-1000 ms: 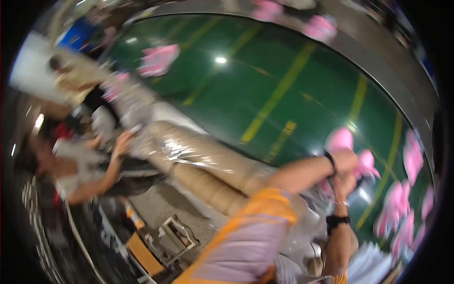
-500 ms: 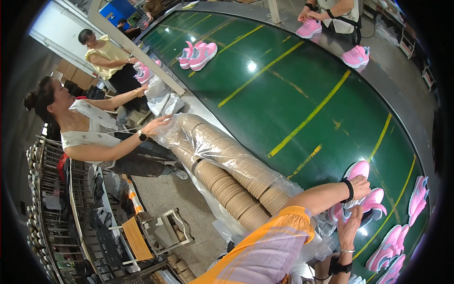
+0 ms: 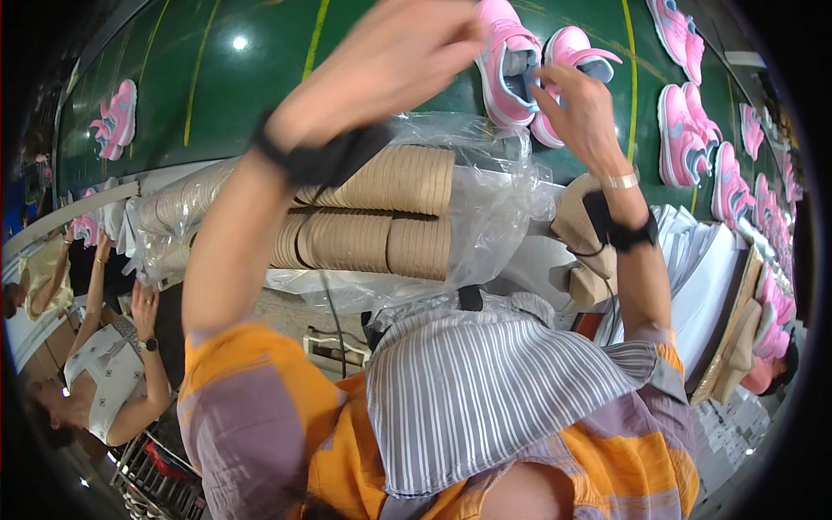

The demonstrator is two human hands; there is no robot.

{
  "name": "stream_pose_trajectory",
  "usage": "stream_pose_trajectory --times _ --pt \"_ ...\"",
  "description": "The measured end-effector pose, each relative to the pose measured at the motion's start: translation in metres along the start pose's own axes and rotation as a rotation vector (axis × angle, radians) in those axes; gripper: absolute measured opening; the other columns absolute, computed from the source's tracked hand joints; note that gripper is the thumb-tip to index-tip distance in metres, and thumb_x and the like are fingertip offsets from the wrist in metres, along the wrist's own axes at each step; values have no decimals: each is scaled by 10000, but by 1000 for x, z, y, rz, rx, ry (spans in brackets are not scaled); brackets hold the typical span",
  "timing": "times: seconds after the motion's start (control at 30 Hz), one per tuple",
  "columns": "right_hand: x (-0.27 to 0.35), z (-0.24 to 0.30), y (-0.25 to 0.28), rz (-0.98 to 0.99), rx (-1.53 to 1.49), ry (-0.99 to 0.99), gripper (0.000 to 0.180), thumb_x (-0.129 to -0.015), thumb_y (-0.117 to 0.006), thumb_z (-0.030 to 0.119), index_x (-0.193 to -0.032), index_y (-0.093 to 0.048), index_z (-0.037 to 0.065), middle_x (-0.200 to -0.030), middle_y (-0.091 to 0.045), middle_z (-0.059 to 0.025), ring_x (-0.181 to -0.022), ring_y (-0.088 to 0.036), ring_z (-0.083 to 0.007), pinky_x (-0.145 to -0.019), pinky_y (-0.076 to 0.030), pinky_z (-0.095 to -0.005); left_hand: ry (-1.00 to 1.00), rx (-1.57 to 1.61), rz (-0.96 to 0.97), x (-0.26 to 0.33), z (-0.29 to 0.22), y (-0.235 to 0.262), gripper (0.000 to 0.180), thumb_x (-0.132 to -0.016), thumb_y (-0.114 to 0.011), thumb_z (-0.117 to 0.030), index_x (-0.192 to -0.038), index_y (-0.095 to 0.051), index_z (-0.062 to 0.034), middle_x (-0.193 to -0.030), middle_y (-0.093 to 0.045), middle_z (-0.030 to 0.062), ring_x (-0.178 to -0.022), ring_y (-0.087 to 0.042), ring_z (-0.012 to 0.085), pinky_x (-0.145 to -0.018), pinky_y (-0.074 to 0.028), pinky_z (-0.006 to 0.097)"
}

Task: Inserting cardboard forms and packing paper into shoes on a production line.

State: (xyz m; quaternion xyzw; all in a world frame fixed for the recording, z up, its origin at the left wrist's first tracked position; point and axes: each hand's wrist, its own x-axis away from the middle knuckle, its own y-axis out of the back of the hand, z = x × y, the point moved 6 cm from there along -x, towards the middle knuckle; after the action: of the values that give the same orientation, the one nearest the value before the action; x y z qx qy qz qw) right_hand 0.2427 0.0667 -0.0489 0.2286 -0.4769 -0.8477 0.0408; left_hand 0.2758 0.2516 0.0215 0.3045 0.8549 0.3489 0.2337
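A pair of pink sneakers lies on the green conveyor belt in front of me: the left sneaker (image 3: 496, 74) shows its grey lining and pale blue collar, and the right sneaker (image 3: 568, 43) has its strap sticking out. My right hand (image 3: 585, 108) reaches between them, its thumb and forefinger apart near the left sneaker's collar. I see nothing held in it. Smeared by motion, my left hand (image 3: 394, 61) hovers over the belt just left of the sneakers. Its fingers point toward the left sneaker's toe, and whether they grip anything is hidden.
Plastic-wrapped stacks of tan ribbed pieces (image 3: 347, 243) lie along the belt's near edge. White sheets (image 3: 685, 269) are piled right of them. More pink sneakers (image 3: 680, 134) sit on the green belt (image 3: 269, 78). At left, a co-worker's hand (image 3: 143, 308) touches the plastic wrap.
The view has turned and dipped toward my own body. My left hand has come off the sneakers to their left. My right hand stays close to them.
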Motion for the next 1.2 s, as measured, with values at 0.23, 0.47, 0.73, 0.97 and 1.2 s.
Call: stream_pose_trajectory --times 0.23,0.47,0.73,0.97,1.2 --pt "144 90 -56 598 -869 -527 98 -778 -678 86 -834 -665 6 -718 -647 -37 -648 -567 -71 -606 -474 -254 137 -58 113 164 -63 -81 488 -690 -693 -58 -1155 -546 -34 -1118 -586 135 -1073 -549 300 -925 -429 416" --pt "162 109 -82 139 -741 -344 181 -718 -658 160 -667 -565 13 -550 -497 -129 -490 -502 -239 -487 -399 -351 193 -127 -2 181 -55 -123 745 -570 -791 -114 -1240 -485 -5 -1201 -538 180 -1131 -480 385 -973 -366 461" --pt "174 77 132 61 -873 97 123 -816 -643 144 -801 -618 24 -761 -603 -109 -738 -578 -280 -687 -465 -343 249 730 428 131 -115 -148 600 -626 -750 -23 -1165 -490 30 -1072 -590 122 -998 -566 221 -885 -430 344" --pt "359 -192 253 -113 963 -619 610 -772 -614 450 -1239 -495 76 -1347 -436 -89 -1283 -336 -309 -1032 -311 -431 220 411 1009 89 -220 -199 452 -770 -702 -215 -1145 -550 -13 -970 -627 165 -834 -582 299 -752 -452 376" --pt "373 -200 253 -306 772 -508 160 -773 -563 91 -880 -622 -11 -1090 -607 -124 -1136 -516 -270 -967 -431 -348 206 789 744 16 -265 -267 382 -690 -695 13 -1035 -533 4 -914 -595 53 -811 -570 124 -728 -464 268"
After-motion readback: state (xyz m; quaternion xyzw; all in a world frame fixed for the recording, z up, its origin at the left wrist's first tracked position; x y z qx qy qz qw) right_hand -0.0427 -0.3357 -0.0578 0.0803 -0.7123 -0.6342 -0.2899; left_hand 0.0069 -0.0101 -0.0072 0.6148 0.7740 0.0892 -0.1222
